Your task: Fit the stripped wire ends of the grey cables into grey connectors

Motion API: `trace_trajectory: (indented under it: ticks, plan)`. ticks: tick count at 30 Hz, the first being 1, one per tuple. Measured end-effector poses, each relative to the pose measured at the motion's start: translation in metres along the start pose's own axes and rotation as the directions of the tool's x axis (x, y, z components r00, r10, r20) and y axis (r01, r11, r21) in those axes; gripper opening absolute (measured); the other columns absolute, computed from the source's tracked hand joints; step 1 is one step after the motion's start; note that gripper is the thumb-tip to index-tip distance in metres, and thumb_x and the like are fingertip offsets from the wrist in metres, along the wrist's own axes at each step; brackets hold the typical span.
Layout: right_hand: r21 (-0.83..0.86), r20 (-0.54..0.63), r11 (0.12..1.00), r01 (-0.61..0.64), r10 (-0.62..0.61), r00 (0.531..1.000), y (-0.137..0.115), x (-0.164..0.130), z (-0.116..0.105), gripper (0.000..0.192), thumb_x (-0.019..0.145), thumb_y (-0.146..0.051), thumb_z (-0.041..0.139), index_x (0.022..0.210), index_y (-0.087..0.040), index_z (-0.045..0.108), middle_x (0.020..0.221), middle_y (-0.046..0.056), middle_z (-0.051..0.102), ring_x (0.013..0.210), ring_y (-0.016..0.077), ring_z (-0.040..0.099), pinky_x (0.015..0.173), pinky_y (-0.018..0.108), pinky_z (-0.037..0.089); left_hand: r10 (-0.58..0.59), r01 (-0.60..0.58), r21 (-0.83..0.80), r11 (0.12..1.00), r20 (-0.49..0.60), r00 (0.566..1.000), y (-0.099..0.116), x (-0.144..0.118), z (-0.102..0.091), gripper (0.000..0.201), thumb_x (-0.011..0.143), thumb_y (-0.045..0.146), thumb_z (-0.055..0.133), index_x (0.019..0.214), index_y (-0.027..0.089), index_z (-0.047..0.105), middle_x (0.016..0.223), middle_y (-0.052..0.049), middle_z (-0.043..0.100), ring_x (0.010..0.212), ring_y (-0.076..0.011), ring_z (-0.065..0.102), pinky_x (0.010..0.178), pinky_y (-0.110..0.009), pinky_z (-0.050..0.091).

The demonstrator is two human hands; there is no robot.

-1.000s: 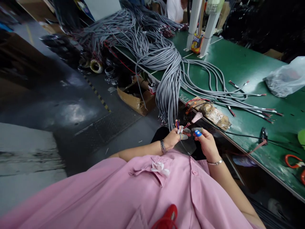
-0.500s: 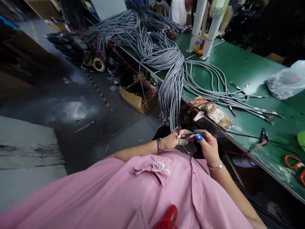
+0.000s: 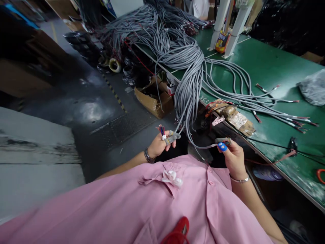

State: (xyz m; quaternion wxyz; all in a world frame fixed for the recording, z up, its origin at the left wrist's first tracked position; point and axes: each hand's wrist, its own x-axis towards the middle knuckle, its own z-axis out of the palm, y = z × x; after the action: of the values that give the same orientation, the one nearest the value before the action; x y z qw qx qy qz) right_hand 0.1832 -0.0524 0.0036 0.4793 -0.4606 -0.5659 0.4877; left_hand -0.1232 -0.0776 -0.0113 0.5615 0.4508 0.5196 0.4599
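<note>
Cable-assembly workshop, factory floor. Long green-topped workbench (image 3: pixel 266 64) carrying a heavy bundle of grey sheathed cables (image 3: pixel 188 67) with stripped coloured wire ends, spilling over the bench edge. White metal frame posts (image 3: pixel 230 23) standing on the bench. Open brown cardboard box (image 3: pixel 153 100) on dark concrete floor (image 3: pixel 83 112) marked with yellow-black hazard tape (image 3: pixel 115 96).

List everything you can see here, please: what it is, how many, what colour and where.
grey cables: a large bundle, grey, draped over the bench edge
bench: one, green, right
cardboard box: one, brown, on the floor
plastic bag: one, pale, far right on the bench
white posts: two, at the back of the bench
left hand: holds a cable end with coloured wires
right hand: pinches a grey cable, blue fingertip cover
</note>
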Motion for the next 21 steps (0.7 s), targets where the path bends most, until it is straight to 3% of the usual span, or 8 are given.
trace_trajectory:
  ticks: [3, 6, 8, 11, 14, 17, 19, 21]
  plan:
    - [-0.061, 0.247, 0.998, 0.014, 0.001, 0.969, -0.006, 0.005, 0.009, 0.017, 0.08, -0.034, 0.069, 0.093, -0.024, 0.073, 0.082, 0.003, 0.068, 0.068, 0.0158, 0.057, 0.062, 0.029, 0.046, 0.047, -0.046, -0.046, 0.998, 0.041, 0.998, 0.017, 0.009, 0.012, 0.03, 0.083, 0.042, 0.062, 0.092, 0.014, 0.066, 0.07, -0.005, 0.066, 0.04, -0.0048, 0.045, 0.039, -0.019, 0.024]
    - [-0.066, 0.392, 0.998, -0.015, 0.04, 0.919, -0.011, 0.008, 0.018, 0.021, 0.08, -0.036, 0.068, 0.093, -0.02, 0.073, 0.08, 0.004, 0.069, 0.068, 0.0151, 0.058, 0.062, 0.028, 0.048, 0.097, -0.079, -0.096, 0.992, 0.204, 0.974, 0.032, 0.021, 0.041, 0.035, 0.082, 0.043, 0.063, 0.102, 0.014, 0.066, 0.095, -0.011, 0.069, 0.066, -0.0112, 0.06, 0.048, -0.019, 0.036]
    - [-0.018, 0.356, 0.998, -0.052, 0.055, 0.933, -0.014, 0.007, 0.022, 0.021, 0.081, -0.036, 0.068, 0.092, -0.019, 0.072, 0.078, 0.003, 0.068, 0.065, 0.0132, 0.058, 0.061, 0.026, 0.048, 0.144, -0.122, -0.083, 0.989, 0.34, 0.929, 0.036, 0.027, 0.064, 0.037, 0.082, 0.043, 0.063, 0.105, 0.013, 0.065, 0.103, -0.011, 0.067, 0.087, -0.0162, 0.062, 0.067, -0.023, 0.046]
    - [0.095, 0.185, 0.993, -0.077, 0.058, 0.981, -0.017, 0.003, 0.022, 0.018, 0.082, -0.035, 0.067, 0.09, -0.02, 0.07, 0.075, 0.001, 0.067, 0.062, 0.0114, 0.058, 0.06, 0.024, 0.049, 0.133, -0.108, -0.079, 0.991, 0.55, 0.825, 0.03, 0.03, 0.09, 0.038, 0.081, 0.046, 0.064, 0.101, 0.013, 0.065, 0.09, -0.008, 0.068, 0.083, -0.0159, 0.06, 0.074, -0.028, 0.046]
    - [0.141, 0.089, 0.987, -0.082, 0.07, 0.994, -0.021, -0.003, 0.02, 0.018, 0.082, -0.035, 0.067, 0.092, -0.02, 0.069, 0.074, 0.001, 0.067, 0.061, 0.0116, 0.058, 0.057, 0.024, 0.05, 0.09, -0.063, -0.065, 0.996, 0.639, 0.764, 0.021, 0.028, 0.099, 0.037, 0.079, 0.048, 0.065, 0.092, 0.013, 0.064, 0.076, -0.006, 0.065, 0.07, -0.0137, 0.058, 0.066, -0.028, 0.045]
    - [0.172, 0.069, 0.983, -0.057, 0.046, 0.997, -0.022, -0.006, 0.024, 0.021, 0.082, -0.035, 0.066, 0.098, -0.021, 0.068, 0.081, 0.003, 0.067, 0.067, 0.013, 0.06, 0.06, 0.025, 0.052, 0.127, -0.01, -0.215, 0.977, 0.538, 0.833, 0.021, 0.024, 0.093, 0.035, 0.079, 0.048, 0.065, 0.085, 0.014, 0.062, 0.061, -0.001, 0.058, 0.055, -0.0103, 0.051, 0.057, -0.026, 0.041]
    - [0.171, 0.06, 0.985, -0.04, 0.03, 0.998, -0.018, -0.004, 0.031, 0.023, 0.082, -0.035, 0.066, 0.101, -0.022, 0.066, 0.083, 0.002, 0.067, 0.069, 0.0129, 0.06, 0.062, 0.026, 0.052, 0.207, -0.034, -0.433, 0.901, 0.358, 0.91, 0.028, 0.021, 0.084, 0.034, 0.077, 0.048, 0.067, 0.086, 0.015, 0.062, 0.054, 0.002, 0.051, 0.05, -0.0098, 0.047, 0.053, -0.025, 0.039]
    - [0.111, 0.141, 0.993, -0.032, 0.016, 0.99, -0.009, 0.0, 0.039, 0.022, 0.081, -0.033, 0.067, 0.099, -0.021, 0.065, 0.083, 0.002, 0.066, 0.07, 0.0131, 0.06, 0.065, 0.027, 0.052, 0.251, -0.101, -0.598, 0.795, 0.172, 0.953, 0.04, 0.016, 0.075, 0.033, 0.074, 0.045, 0.068, 0.088, 0.016, 0.063, 0.051, 0.003, 0.046, 0.049, -0.0101, 0.045, 0.052, -0.024, 0.038]
